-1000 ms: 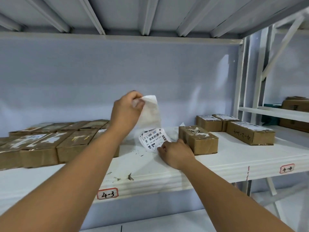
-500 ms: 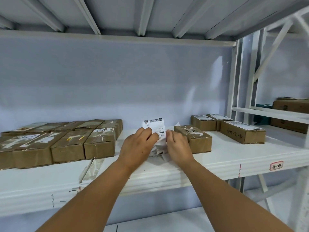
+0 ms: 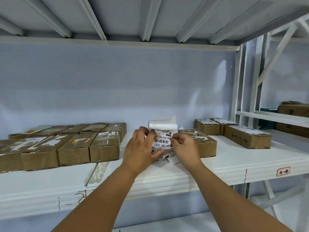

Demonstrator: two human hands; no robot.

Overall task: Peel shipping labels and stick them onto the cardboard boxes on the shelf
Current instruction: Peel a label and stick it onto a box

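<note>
**A:** What is the surface like?

**B:** A white painted metal shelf board (image 3: 234,161) with a ribbed front edge. A small red-bordered tag (image 3: 283,171) is stuck to that edge on the right, and handwritten black marks (image 3: 78,199) show on the left.

**A:** And the room around it?

**B:** A plain pale lilac wall (image 3: 117,84) stands behind, and the ribbed grey-white underside of the upper shelf (image 3: 150,17) is overhead. White uprights close off a neighbouring bay on the right, where more brown cartons (image 3: 294,111) sit.

**A:** Where are the boxes?

**B:** A two-row block of brown cardboard boxes (image 3: 73,148), patched with torn white paper, stands on the left. A single brown box (image 3: 205,144) sits just right of the hands. Three labelled brown boxes (image 3: 247,136) stand farther right. A greyish strip of backing paper (image 3: 98,173) lies flat beside the block, near the front edge.

**A:** And the label?

**B:** The white printed shipping label with black barcodes (image 3: 163,138) is held upright over the middle of the board, between the block and the single box, and its top curls over in a roll. The left hand (image 3: 140,148) grips its left side with curled fingers, and loose sheets lie beneath. The right hand (image 3: 184,147) pinches its right edge between thumb and forefinger.
</note>
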